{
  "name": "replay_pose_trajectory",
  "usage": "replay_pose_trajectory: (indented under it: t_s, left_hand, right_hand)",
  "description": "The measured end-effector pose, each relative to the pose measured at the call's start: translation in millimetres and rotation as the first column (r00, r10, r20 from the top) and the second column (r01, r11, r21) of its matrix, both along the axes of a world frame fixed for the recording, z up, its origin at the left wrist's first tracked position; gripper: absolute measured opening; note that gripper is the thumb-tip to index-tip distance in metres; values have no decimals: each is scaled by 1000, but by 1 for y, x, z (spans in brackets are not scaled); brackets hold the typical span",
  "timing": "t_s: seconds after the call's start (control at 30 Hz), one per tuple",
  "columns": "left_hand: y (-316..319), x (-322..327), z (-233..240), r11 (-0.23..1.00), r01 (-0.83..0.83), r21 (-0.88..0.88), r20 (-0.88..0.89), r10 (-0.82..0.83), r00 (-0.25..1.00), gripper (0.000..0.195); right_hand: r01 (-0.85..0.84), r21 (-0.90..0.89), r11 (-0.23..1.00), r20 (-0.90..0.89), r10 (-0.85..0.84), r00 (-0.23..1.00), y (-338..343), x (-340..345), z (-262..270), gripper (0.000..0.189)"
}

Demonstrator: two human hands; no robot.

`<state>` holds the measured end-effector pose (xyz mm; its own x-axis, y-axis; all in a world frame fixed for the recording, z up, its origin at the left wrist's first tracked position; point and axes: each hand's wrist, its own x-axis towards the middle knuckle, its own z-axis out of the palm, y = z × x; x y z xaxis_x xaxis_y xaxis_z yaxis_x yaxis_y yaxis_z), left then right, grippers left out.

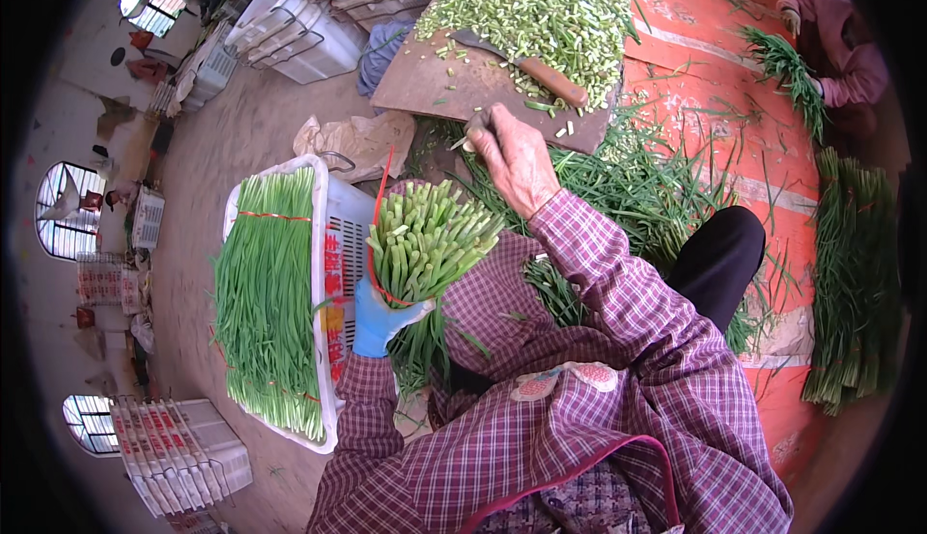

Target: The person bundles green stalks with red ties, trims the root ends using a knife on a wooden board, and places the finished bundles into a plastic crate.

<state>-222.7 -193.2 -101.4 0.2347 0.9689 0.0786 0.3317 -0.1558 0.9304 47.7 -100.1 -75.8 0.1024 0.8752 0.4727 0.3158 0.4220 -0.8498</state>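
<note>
My left hand [384, 317], in a blue glove with bare fingertips, grips a bundle of green chives [431, 244]. Their pale cut ends point up and away, and leaves hang below the hand. A red tie [375, 244] runs around the bundle, with one loose end sticking up. My right hand [510, 154] is bare and raised near the front edge of the wooden board [427, 85], its fingers bent together. Something small and pale shows at its fingertips, too small to name. On the board lie a knife with a wooden handle [550, 81] and a heap of chopped stem pieces [536, 20].
Left of me stands a white plastic crate [326, 302] packed with tied chives [271, 302]. Loose leaves [615, 179] cover the red sheet [724, 99]. At right, a person [840, 56] holds chives; more bundles [851, 280] lie nearby. Crates [304, 34] are stacked behind.
</note>
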Motion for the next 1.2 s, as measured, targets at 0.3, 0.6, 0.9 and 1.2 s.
replay_pose_trajectory:
  t_s: [0.3, 0.6, 0.9, 1.2]
  left_hand:
    - [5, 5, 23, 987, -7, -158, 224, 43, 974, 81]
    - [3, 33, 105, 973, -116, -201, 624, 219, 750, 43]
    - [61, -7, 143, 976, -215, -22, 869, 124, 478, 45]
    - [86, -47, 131, 854, -519, -41, 896, 261, 359, 43]
  right_hand:
    - [-93, -276, 956, 300, 178, 937, -31, 71, -52, 81]
    - [-695, -146, 704, -409, 596, 691, -95, -84, 6, 117]
    - [-226, 0, 974, 420, 205, 884, -57, 57, -29, 34]
    - [-54, -219, 974, 100, 77, 992, -62, 83, 36, 26]
